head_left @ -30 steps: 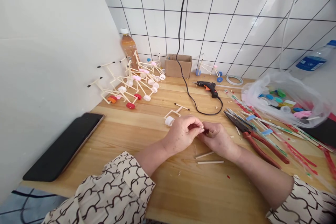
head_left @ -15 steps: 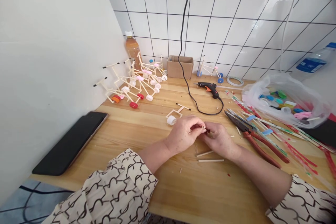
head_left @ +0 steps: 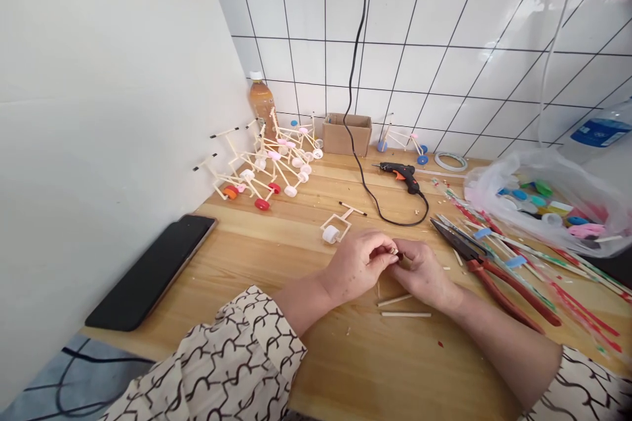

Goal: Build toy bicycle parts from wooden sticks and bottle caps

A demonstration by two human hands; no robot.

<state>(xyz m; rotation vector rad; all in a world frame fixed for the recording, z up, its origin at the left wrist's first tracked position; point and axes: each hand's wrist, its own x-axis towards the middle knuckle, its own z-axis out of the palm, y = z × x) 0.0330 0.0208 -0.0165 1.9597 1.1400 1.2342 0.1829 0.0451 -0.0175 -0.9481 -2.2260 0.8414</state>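
My left hand (head_left: 356, 265) is closed in a pinch, and a tiny pale tip shows between its thumb and forefinger. Right against it, my right hand (head_left: 425, 276) is closed as well; its fingers hide whatever they hold. Below the hands, two thin wooden sticks (head_left: 405, 314) lie on the wooden table. Just beyond my left hand is a small stick frame (head_left: 351, 210) with a white bottle-cap wheel (head_left: 330, 234) and a dark-tipped crossbar.
Several stick tricycles (head_left: 276, 154) crowd the back left by a drink bottle (head_left: 261, 102). A glue gun (head_left: 402, 174), a cardboard box (head_left: 347, 135) and a tape roll (head_left: 450, 161) stand behind. Pliers (head_left: 494, 276) and a bag of caps (head_left: 548, 204) are right, a phone (head_left: 151, 273) left.
The whole view has shifted, so everything appears slightly lower and further right. Both hands keep nearly the same pinch, fingertips together.
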